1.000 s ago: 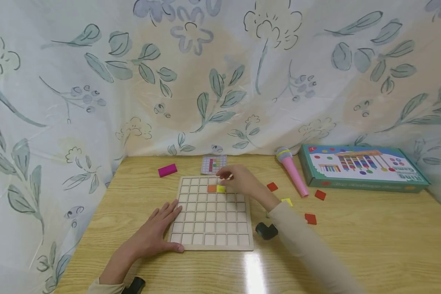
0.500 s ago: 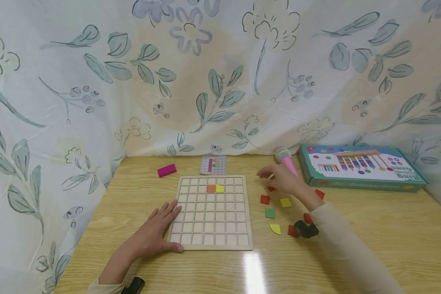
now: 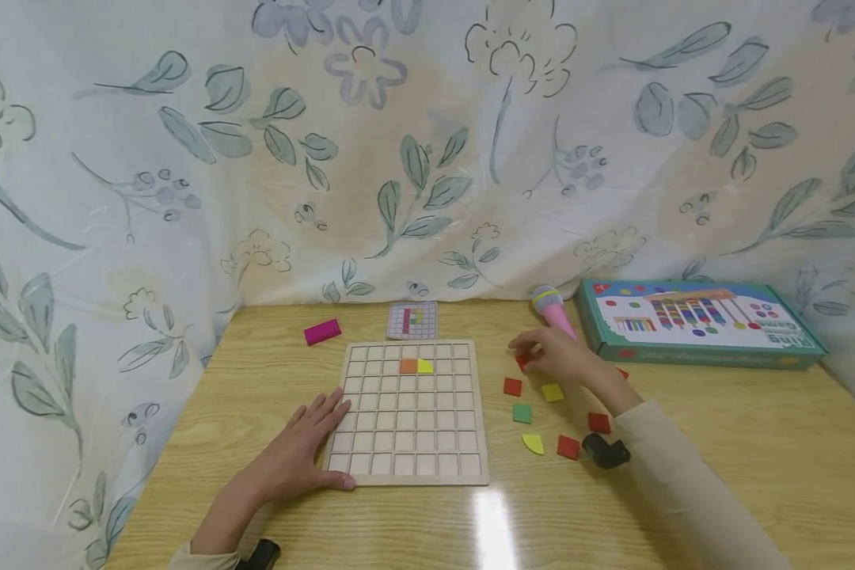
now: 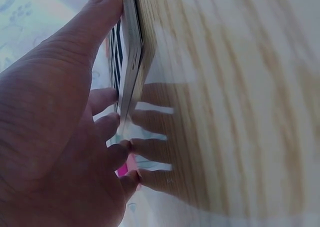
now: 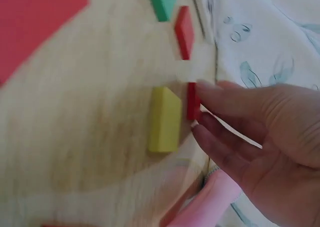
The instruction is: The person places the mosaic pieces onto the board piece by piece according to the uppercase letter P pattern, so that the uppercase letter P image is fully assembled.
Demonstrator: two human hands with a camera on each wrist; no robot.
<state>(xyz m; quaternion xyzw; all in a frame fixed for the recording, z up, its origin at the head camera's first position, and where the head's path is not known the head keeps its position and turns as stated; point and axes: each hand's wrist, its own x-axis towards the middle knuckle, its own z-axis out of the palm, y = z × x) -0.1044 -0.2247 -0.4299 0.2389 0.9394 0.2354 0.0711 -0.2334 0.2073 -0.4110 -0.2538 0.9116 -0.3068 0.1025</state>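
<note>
A wooden grid board point(image 3: 408, 480) lies on the table, with an orange square tile point(image 3: 408, 366) and a yellow quarter-round tile point(image 3: 425, 366) side by side in its cells. My left hand point(image 3: 301, 445) rests at the board's left edge, fingers spread and thumb at the near corner; the left wrist view shows the fingers point(image 4: 102, 100) along the board's side. To the right of the board, my right hand point(image 3: 559, 356) pinches a red square tile point(image 5: 192, 101) between thumb and fingertips, low at the tabletop. Part of that tile is hidden by the fingers in the head view.
Loose tiles lie right of the board: a green square point(image 3: 522, 413), a yellow square point(image 3: 552, 393), a yellow quarter-round point(image 3: 533, 444) and several red ones point(image 3: 568, 447). Behind are a pattern card point(image 3: 412, 321), a magenta block point(image 3: 323, 332), a pink microphone point(image 3: 557, 315) and a game box point(image 3: 701, 324).
My right hand has moved right, from above the board's yellow tile to the loose tiles, and its fingers have come together on a red tile. The left hand stays in place.
</note>
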